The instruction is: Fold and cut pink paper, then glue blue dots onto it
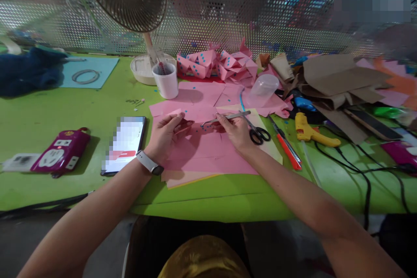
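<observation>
Metal tweezers [239, 115] are held in my right hand [235, 131], their tip pointing left above several small blue dots [204, 128] on pink paper [198, 163]. My left hand [164, 134], with a white-banded watch on its wrist, is closed in a pinch over the left part of the paper. A small pink piece seems to be in its fingers, but I cannot make it out clearly. Black-handled scissors [259, 135] lie just right of my right hand. Beyond them rests a red utility knife [289, 150].
A fan [148, 63] and a white cup [166, 82] stand behind. Folded pink paper shapes [218, 63] are piled by the mesh. A phone [125, 145] and purple power strip [61, 152] lie left; a yellow glue gun [314, 132], cables and brown paper [342, 74] lie right.
</observation>
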Tool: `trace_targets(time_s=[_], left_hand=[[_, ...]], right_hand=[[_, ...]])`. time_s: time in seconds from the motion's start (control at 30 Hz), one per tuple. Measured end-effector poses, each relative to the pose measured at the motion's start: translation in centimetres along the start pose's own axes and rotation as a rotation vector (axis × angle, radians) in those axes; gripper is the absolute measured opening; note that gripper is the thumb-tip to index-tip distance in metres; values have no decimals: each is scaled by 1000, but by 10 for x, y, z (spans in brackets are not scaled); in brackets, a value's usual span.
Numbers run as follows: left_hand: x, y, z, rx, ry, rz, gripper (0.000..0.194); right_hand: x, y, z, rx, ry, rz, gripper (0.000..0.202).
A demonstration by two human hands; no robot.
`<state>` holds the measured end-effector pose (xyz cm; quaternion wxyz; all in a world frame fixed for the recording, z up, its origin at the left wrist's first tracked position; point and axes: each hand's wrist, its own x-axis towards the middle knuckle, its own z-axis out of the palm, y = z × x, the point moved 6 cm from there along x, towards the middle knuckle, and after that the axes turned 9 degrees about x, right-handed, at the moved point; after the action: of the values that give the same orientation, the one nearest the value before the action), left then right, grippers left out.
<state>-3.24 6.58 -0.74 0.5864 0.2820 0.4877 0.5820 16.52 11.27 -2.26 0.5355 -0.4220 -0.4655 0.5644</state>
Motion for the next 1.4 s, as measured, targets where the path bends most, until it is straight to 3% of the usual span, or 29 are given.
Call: trace_targets(time_s=[1.4], left_hand=[[0, -1, 0, -17, 4, -13, 11]], right_hand=[[-4, -8, 2, 8, -43, -76, 36]])
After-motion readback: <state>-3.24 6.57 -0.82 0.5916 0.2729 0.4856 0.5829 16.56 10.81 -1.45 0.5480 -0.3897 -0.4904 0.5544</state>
